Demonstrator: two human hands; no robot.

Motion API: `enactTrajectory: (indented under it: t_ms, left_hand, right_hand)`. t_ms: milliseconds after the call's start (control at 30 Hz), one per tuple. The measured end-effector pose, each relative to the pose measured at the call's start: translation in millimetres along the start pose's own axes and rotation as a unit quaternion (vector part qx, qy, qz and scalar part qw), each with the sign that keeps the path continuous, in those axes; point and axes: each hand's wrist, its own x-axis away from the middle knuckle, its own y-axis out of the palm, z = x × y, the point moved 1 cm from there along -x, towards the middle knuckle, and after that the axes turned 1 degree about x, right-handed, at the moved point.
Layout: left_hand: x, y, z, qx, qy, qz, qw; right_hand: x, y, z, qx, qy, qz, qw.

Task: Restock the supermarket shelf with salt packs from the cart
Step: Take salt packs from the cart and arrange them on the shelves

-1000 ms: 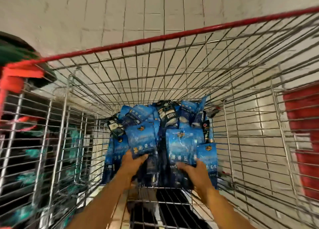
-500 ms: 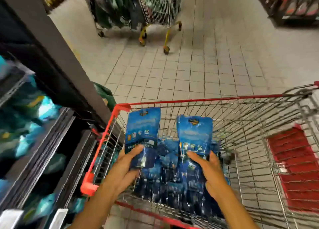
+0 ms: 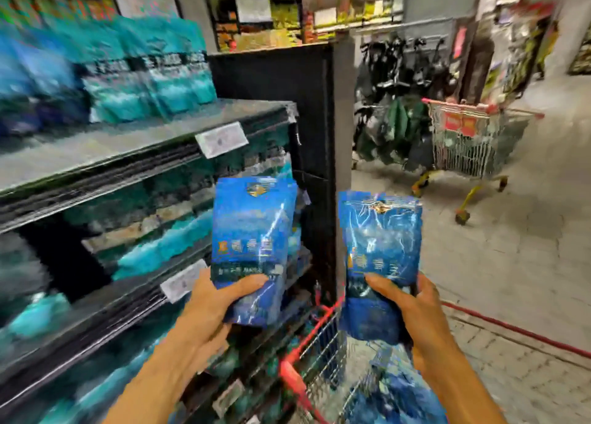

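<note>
Facing the shelf [image 3: 134,142], above the cart [image 3: 315,337], my left hand [image 3: 208,308] and right hand [image 3: 419,308] each grip one upright salt pack [image 3: 252,231] [image 3: 380,251]; I judge each should slide in label-forward.

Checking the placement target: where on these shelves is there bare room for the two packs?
The upper shelf board is bare along its front, between the teal packs behind and the price tag. A dark gap opens on the tier below, left of its teal packs. Lower tiers look crowded, though blurred. Both hands hold blue packs.
</note>
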Motion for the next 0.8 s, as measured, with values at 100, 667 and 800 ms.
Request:
enactTrajectory:
  t_ms: [100, 667, 800]
  left_hand:
    - [22.6, -34.7, 39.2, -0.005, 0.068, 0.078, 0.995]
    - [148.2, -192.7, 253.1, -0.065, 0.27, 0.34, 0.899]
    - [138.5, -254.5, 305.8, -0.091, 0.285, 0.369, 0.88]
  right_hand:
    - [-15.7, 50.2, -17.3, -0.004, -0.025, -0.082, 0.996]
    - [7.2, 369.2, -144.2, -0.082, -0.08, -0.489, 0.865]
    - [6.8, 463.6, -167.1, -0.088, -0.072, -0.512, 0.851]
